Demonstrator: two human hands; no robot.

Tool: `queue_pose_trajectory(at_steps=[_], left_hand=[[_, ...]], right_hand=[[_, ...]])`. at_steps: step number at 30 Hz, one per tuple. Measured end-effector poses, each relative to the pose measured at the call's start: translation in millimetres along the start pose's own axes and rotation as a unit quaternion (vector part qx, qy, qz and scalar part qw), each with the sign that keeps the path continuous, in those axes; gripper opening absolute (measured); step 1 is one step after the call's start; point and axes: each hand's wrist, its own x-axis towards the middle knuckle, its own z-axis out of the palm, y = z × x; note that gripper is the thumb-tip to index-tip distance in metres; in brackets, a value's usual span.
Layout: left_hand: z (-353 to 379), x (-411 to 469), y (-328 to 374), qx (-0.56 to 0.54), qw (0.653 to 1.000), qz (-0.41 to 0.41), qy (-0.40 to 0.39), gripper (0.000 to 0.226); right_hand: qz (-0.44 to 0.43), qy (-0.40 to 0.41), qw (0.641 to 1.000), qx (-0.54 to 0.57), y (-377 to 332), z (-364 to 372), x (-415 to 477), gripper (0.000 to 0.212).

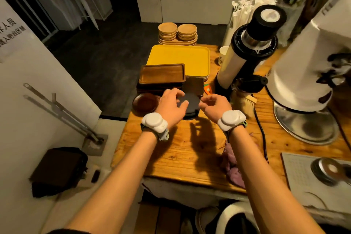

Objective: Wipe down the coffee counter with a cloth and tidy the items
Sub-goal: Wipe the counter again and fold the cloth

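A stack of round dark coasters (191, 103) stands on the wooden counter (171, 154), just in front of the trays. My left hand (171, 105) grips its left side, thumb on the top disc. My right hand (214, 105) hovers at its right edge with fingers curled and apart, holding nothing that I can see. A purple cloth (230, 163) lies crumpled on the counter under my right forearm, near the front edge.
Dark wooden trays (161, 74), a yellow tray (180, 57) and stacked wooden saucers (177, 33) fill the back. A round dark plate (145, 103) sits left of the coasters. A black-and-white grinder (252, 43), a large white machine (307, 74) and a black cable (263, 135) are on the right.
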Motion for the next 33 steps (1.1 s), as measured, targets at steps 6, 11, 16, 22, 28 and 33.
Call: queue_pose_trajectory(at_steps=[6,11,16,22,28,33], left_hand=[[70.2,-69.9,22.5,-0.043,0.992,0.015,-0.116,0.029],[106.8,-107.9,41.5,-0.058,0.987,0.04,-0.144,0.029],[129.4,-116.5,52.7,-0.013,0.983,0.066,-0.172,0.041],[149.6,-116.7,53.3,0.036,0.971,0.047,-0.23,0.063],[139.5,-118.4,40.5,0.045,0.975,0.032,-0.217,0.063],[123.3,-120.1,8.8,0.035,0.983,-0.01,-0.18,0.056]], right_hand=[[0.022,0.037,0.999,-0.024,53.4,-38.8,-46.6,0.024],[0.063,0.061,0.996,-0.024,106.9,-73.0,-75.3,0.03],[0.068,-0.006,0.994,-0.085,142.3,-94.1,-98.2,0.068],[0.049,-0.033,0.988,-0.141,148.5,-79.7,-114.4,0.091],[0.001,-0.105,0.979,-0.172,136.0,-65.5,-111.7,0.093],[-0.038,-0.152,0.971,-0.183,122.4,-36.7,-96.4,0.095]])
